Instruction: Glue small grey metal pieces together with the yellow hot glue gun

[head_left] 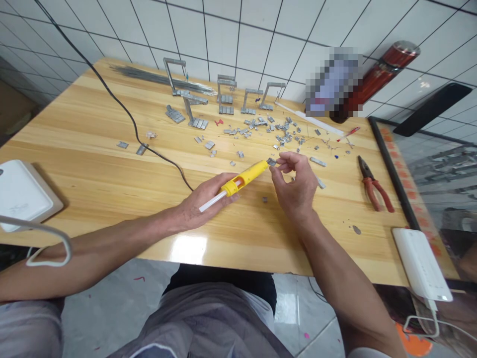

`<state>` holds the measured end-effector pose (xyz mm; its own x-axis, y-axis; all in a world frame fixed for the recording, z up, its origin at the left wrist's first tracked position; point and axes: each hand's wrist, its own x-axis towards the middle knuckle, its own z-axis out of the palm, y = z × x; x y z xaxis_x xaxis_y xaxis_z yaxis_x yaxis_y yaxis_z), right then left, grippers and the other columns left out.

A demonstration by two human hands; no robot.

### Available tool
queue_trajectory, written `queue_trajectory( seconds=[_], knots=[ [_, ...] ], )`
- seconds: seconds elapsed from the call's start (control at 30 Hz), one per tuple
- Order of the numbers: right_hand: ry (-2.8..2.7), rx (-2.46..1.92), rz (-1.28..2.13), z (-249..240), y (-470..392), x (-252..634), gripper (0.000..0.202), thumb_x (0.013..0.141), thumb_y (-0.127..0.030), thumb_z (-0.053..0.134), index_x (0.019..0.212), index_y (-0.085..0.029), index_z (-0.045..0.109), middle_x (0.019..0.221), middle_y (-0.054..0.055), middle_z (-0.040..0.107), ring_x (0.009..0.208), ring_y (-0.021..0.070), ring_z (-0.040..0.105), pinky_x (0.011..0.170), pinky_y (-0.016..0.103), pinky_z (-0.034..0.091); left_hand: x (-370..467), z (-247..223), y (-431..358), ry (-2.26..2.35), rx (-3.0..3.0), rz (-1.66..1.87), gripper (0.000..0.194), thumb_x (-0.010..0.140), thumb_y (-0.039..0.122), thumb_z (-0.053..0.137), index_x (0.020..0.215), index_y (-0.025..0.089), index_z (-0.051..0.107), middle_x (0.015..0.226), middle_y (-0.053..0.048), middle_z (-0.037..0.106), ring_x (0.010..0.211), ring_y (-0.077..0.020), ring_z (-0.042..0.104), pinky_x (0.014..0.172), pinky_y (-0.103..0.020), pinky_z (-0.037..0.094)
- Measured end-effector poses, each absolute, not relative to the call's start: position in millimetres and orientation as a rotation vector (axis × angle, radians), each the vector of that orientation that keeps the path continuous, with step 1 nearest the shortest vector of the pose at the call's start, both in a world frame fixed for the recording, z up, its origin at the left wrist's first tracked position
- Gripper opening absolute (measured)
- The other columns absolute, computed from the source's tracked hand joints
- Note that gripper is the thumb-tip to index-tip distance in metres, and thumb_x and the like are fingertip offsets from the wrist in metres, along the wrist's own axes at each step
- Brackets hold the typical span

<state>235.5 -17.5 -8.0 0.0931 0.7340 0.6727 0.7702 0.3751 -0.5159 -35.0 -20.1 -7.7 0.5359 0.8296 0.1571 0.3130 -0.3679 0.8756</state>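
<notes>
My left hand (208,199) is wrapped round a yellow glue gun (253,173), with a white glue stick (212,201) poking out of its back end. The gun's tip points up and right, toward my right hand (296,184). Between the thumb and fingertips of that hand is a small grey metal piece (272,162), right at the tip of the gun; whether they touch I cannot tell. Beyond the hands lie many loose grey metal pieces (286,132). Behind them stand several small grey metal frames on slatted bases, such as this bent frame (196,112).
Pliers (372,186) with red handles lie at the right, near a white power bank (421,263). A white box (26,194) sits at the left. A black cable (136,132) crosses the wooden table (93,184). Thin metal rods (160,79) and a red flask (380,79) are along the tiled wall.
</notes>
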Motion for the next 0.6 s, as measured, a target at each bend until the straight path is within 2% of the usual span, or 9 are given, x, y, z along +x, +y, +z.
queue_trajectory(
  seconds=[0.6],
  knots=[
    [-1.634,-1.386,0.028,-11.3,-14.6,238.6,0.034,0.092,-0.023,0.074,0.126,-0.028,0.068,0.105,0.002,0.08,0.085,0.021,0.075,0.085,0.043,0.068,-36.9,-4.1,-22.1,0.942,1.831,0.806,0.047,0.108,0.057,0.072,0.14,0.022,0.068,0.12,-0.007,0.08,0.101,-0.0217,0.074,0.094,-0.036,0.061]
  ],
)
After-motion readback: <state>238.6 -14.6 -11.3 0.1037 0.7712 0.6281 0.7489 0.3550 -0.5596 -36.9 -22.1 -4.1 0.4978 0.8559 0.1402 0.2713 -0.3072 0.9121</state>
